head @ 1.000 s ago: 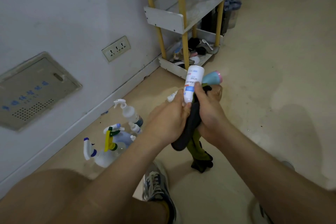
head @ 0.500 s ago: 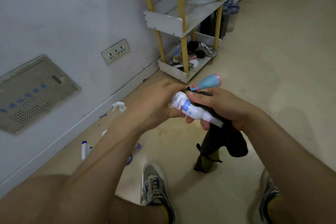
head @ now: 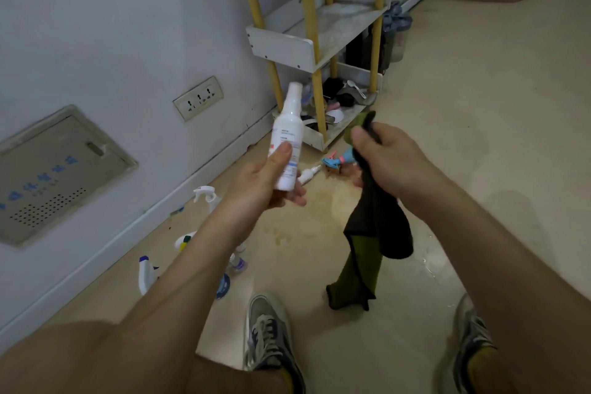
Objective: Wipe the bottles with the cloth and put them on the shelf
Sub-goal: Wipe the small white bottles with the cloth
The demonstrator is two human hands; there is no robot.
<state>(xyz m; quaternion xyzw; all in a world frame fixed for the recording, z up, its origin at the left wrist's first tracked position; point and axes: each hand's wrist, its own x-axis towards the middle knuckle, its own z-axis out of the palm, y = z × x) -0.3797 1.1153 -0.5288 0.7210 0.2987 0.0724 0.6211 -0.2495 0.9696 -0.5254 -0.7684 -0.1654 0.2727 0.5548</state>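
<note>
Your left hand (head: 271, 184) grips the slim white plastic spray bottle (head: 287, 137) near its base, thumb across the label. The cap end tilts up toward the white shelf rack with yellow posts (head: 315, 45), which stands where the floor (head: 463, 153) meets the wall (head: 112, 25). Your right hand (head: 395, 163) clutches the dark brown and olive-green cloth (head: 379, 227) in a closed fist, and the cloth hangs apart from the bottle. Other spray bottles (head: 204, 197) sit on the floor along its wall edge.

White bottle (head: 287, 137), dark cloth (head: 374, 227)
Cloth brown-black and olive green; shelf (head: 281, 48) white with yellow posts; floor (head: 479, 137) beige.
</note>
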